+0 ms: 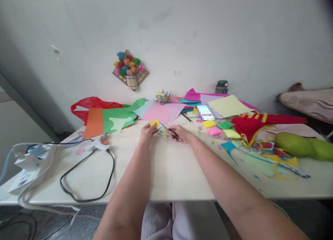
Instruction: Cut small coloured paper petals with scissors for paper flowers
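Over the middle of the table, my left hand pinches a small yellow paper circle. My right hand is closed round the black handles of a pair of scissors. The scissor blades point up and left toward the circle; whether they touch it I cannot tell. Small coloured paper scraps lie on the table between my hands. Just behind them lies a pink paper sheet.
On the left are a glue gun with a looping black cord, a white box, and orange and green sheets. To the right lie bright packets, paper scraps, red cloth and a green object. A bottle stands behind.
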Demonstrator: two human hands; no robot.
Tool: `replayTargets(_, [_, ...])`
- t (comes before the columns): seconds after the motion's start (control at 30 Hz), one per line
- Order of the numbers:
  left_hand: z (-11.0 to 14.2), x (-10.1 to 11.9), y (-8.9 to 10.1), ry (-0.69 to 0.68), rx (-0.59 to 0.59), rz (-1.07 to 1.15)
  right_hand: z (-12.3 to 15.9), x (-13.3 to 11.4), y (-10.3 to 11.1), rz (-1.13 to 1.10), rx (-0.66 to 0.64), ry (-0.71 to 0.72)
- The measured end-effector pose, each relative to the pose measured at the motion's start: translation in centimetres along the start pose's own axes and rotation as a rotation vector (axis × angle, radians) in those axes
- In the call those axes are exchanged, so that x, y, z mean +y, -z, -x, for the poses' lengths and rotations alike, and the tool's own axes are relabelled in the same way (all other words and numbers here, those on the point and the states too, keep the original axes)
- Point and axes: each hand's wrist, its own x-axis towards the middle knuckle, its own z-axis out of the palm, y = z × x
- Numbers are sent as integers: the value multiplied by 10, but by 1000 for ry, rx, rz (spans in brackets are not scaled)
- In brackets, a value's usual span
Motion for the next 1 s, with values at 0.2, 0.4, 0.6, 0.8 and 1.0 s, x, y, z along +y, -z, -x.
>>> replayTargets(0.2, [1,1,-4,59,-45,96,-1,0,-2,-39,32,0])
replayTargets(0.4, [4,1,-7,128,-31,177,1,-5,-7,-72,46,-21])
replayTargets(0.6, [3,-1,-7,147,-38,201,-4,2,-5,-55,43,1])
replayTargets(0.8, [2,-3,-7,151,-55,209,-6,5,-4,-40,58,32])
replayTargets(1.0, [2,-3,-8,151,-43,213,-7,4,-6,-65,74,26])
